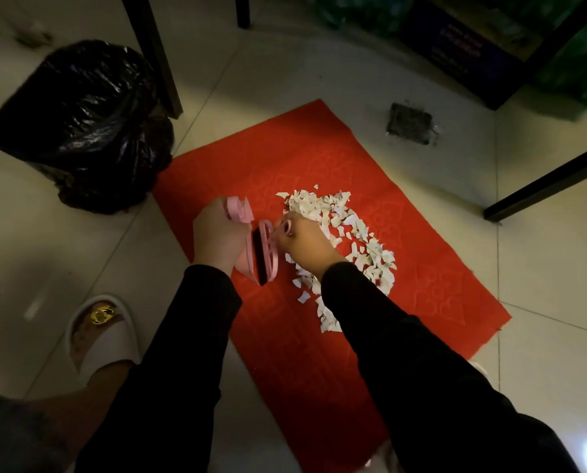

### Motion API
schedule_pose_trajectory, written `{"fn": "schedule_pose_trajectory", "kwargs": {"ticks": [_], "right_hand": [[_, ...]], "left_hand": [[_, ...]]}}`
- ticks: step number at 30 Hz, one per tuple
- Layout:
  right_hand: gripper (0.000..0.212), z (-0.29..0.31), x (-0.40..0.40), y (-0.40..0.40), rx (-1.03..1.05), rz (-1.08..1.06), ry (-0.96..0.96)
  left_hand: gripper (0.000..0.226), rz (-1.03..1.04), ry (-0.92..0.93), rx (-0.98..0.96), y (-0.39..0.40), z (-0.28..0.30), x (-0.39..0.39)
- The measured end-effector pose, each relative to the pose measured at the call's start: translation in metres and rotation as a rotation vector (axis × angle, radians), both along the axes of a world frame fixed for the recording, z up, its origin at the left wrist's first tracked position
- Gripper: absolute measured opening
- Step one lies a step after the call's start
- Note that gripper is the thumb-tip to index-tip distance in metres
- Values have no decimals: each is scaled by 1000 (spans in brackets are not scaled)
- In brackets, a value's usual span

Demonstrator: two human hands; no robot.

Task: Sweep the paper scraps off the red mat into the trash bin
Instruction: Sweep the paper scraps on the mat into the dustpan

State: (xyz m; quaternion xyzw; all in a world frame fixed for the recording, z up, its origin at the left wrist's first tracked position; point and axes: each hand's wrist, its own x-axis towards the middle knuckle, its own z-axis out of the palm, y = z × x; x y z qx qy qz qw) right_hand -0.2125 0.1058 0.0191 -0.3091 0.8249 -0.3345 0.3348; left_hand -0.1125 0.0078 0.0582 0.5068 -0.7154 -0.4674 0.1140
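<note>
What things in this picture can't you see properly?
- Head view: the pink dustpan is mostly hidden behind the left hand.
- The pink brush: its bristles can't be made out; the right hand covers its handle.
- Paper scraps: some lie hidden under the right sleeve.
- Trash bin: the black bag hides its opening.
- Top right: the dark box's writing is too blurry.

Red mat (319, 172) with embossed scroll pattern, white scraps (346, 233) on it. Bin (80, 121) lined glossy black. Pink dustpan (246, 257), pink brush (268, 254) with black bristles; black sleeves (404, 353).
</note>
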Motion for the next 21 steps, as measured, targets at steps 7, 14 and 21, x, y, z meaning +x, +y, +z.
{"fn": "schedule_pose_trajectory", "kwargs": {"ticks": [7, 14, 21], "right_hand": [[18, 0, -22, 20, 123, -19, 146], [26, 30, -36, 31, 175, 27, 306], [23, 47, -46, 44, 118, -56, 242]], "left_hand": [[24, -47, -19, -3, 2, -1, 1], [26, -78, 7, -1, 5, 6, -3], [37, -120, 56, 19, 12, 13, -8]]}}
